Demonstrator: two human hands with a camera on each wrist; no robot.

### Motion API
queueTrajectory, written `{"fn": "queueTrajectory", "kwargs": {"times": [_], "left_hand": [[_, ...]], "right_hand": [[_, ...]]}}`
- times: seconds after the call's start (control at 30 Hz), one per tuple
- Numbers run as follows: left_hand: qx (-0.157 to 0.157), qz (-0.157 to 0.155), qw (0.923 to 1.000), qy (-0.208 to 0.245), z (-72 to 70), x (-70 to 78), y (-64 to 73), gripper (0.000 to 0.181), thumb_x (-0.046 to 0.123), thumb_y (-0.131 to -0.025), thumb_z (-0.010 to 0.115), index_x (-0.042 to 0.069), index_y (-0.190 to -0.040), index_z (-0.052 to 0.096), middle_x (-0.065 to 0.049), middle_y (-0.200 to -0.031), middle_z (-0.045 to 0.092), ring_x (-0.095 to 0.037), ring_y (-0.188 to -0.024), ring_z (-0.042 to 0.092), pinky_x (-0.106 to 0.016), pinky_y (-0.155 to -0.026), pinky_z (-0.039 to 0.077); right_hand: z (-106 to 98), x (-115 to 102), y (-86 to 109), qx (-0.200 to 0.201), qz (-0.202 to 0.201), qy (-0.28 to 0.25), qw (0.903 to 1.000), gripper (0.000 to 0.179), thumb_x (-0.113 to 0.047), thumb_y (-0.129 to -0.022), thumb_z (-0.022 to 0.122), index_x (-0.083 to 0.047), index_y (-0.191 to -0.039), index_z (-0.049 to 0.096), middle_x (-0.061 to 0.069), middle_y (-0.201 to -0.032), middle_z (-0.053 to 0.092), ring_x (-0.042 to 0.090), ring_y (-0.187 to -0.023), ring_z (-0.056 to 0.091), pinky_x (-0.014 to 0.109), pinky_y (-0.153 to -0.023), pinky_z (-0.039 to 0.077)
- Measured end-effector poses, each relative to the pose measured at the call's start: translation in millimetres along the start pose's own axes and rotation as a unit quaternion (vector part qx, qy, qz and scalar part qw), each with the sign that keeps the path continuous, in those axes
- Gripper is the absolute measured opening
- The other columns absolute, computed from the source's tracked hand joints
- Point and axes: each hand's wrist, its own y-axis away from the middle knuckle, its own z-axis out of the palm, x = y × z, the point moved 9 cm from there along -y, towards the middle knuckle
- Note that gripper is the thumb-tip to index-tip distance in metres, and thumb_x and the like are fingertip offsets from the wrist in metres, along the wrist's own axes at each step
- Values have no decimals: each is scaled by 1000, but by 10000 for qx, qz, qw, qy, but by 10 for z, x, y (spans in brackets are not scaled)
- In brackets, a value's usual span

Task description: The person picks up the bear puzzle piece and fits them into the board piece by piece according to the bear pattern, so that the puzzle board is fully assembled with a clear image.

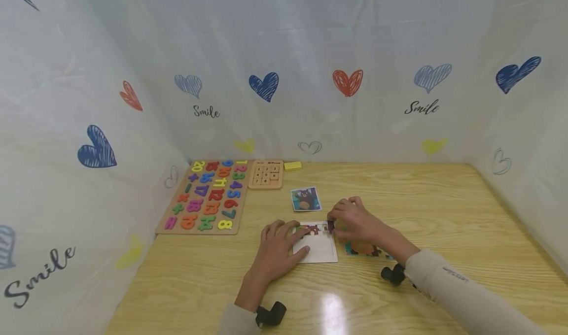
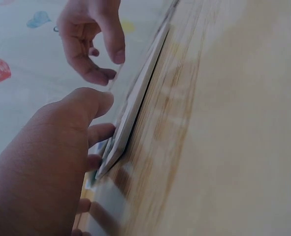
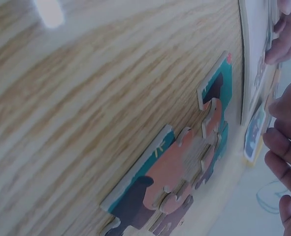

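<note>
Your right hand (image 1: 357, 221) pinched a dark jigsaw piece (image 1: 331, 225) at the far right corner of the white puzzle tray (image 1: 319, 251)

Your left hand (image 1: 275, 250) lay over the tray's left side, fingers loosely extended and grasping nothing, the index fingertip at the bear-patterned pieces (image 1: 314, 230) along the far edge; whether it pressed on them, you could not tell. To the tray's right, partly under your right forearm, the loose jigsaw pieces (image 3: 155, 191) lay on the wooden table (image 1: 199, 285) in teal, orange-brown and dark purple. The bear picture card (image 1: 305, 199) lay just beyond the tray; farther left were the wooden number-sliding puzzle (image 1: 277, 183), a yellow block (image 1: 293, 166) and the colourful number board (image 1: 237, 221)
</note>
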Motion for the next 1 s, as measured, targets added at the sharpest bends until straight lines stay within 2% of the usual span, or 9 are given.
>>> {"fn": "queueTrajectory", "kwargs": {"times": [0.53, 0.8, 1.0], "left_hand": [[-19, -2, 10000, -22, 10, -1, -2, 52, 61, -99, 42, 39, -145, 52, 5, -146, 47, -28, -134, 36, -58, -107, 27], [-98, -48, 9999, -58, 34, -12, -10, 52, 61, -99, 42, 40, -146, 51, 5, -146, 46, -28, -135, 35, -58, -109, 25], [-79, -45, 10000, -24, 35, -22, -11, 52, 62, -99, 41, 40, -146, 51, 6, -146, 46, -27, -135, 34, -57, -109, 25]], "right_hand": [[116, -34, -73, -60, 31, 67, 10000, 22, -15, -80, 78, -12, -102, 72, 1, -100, 67, 22, -95, 58, 48, -83, 35], [172, -48, -106, -262, 95, 79, 9996, 25, -17, -80, 80, -11, -104, 72, 2, -101, 67, 22, -95, 57, 46, -82, 33], [217, -43, -129, -390, 133, 289, 9987, 25, -18, -81, 80, -12, -104, 72, 2, -101, 67, 23, -96, 58, 46, -81, 34]]}}
